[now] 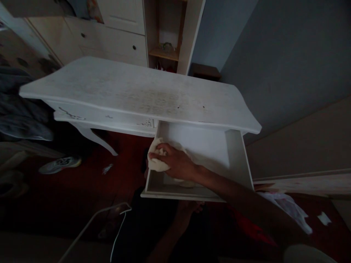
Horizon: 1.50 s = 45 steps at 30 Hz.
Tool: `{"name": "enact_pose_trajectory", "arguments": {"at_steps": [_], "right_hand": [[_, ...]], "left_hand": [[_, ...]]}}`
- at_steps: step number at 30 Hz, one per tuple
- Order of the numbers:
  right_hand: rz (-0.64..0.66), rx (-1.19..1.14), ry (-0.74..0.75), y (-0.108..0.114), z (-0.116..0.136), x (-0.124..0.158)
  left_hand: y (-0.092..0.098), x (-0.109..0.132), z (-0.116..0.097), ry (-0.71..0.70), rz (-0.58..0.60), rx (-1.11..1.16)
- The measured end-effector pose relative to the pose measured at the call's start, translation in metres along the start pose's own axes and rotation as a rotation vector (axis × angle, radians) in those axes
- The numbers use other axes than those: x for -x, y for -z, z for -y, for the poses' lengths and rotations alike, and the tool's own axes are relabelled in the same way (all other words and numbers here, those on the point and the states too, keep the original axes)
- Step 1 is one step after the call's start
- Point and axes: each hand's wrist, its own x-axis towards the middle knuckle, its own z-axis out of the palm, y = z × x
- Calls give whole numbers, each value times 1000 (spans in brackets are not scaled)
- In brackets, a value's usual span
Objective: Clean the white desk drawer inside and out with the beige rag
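A pale cream cloth (156, 162) is bunched in my right hand (175, 160), whose fingers close round it. The cloth laps over the left side wall of a white drawer (238, 157), pulled out from a white table (109, 82). More pale cloth seems to hang below my right hand inside the drawer. Under the drawer's front edge is my left hand (192, 206), low over my dark-clothed lap. Only a few of its fingertips show in the shadow, and whether they grip anything is hidden.
Dark smudges mark the tabletop. Behind it stands a white cabinet (120, 44) with open shelves. A shoe (60, 164) lies on the red floor at left. A white cable (117, 230) runs near my legs. At right are a plastic bag (290, 208) and a grey wall (287, 54).
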Motion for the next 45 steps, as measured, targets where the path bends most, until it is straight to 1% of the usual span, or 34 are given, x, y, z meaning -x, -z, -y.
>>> {"name": "enact_pose_trajectory", "arguments": {"at_steps": [3, 6, 8, 10, 12, 14, 16, 19, 21, 24, 25, 28, 32, 35, 39, 41, 45], "right_hand": [[147, -130, 143, -1, 7, 14], [279, -272, 253, -2, 11, 20], [319, -302, 283, 1, 12, 22], [332, -312, 283, 6, 11, 27], [347, -323, 255, 15, 8, 37], [364, -340, 209, 24, 1, 53], [374, -378, 165, 32, -8, 76], [347, -413, 86, 43, -21, 115], [314, -381, 22, 49, -29, 142], [281, -308, -75, 59, -36, 178], [272, -291, -107, 62, -38, 188], [243, -255, -166, 74, -41, 208], [282, -161, -138, 89, -45, 215], [297, 1, -87, 92, -56, 214], [247, 271, 35, 87, -86, 211], [197, 370, 61, 86, -103, 207], [105, 439, -19, 96, -135, 187]], "left_hand": [[-1, 1, -1, -15, -24, 22], [-2, 1, -2, -39, -36, 10], [-2, 2, -2, -51, -33, -11], [-2, 3, -1, -55, -45, -21], [-2, 4, 0, -47, -60, -31], [-2, 5, 0, -33, -77, -52], [-2, 5, 1, -32, -121, -52], [0, 4, 3, -57, -198, -14], [2, 2, 4, -46, -174, -22], [5, 0, 4, -7, -74, -56], [6, -1, 4, -12, -60, -58], [8, 0, 2, -43, -69, -64], [8, 2, -1, -44, -114, -108], [5, 1, -1, -75, -169, -102], [2, -5, -2, -111, -177, -115], [1, -7, -3, -132, -174, -125], [2, -6, -7, -102, -188, -178]]}}
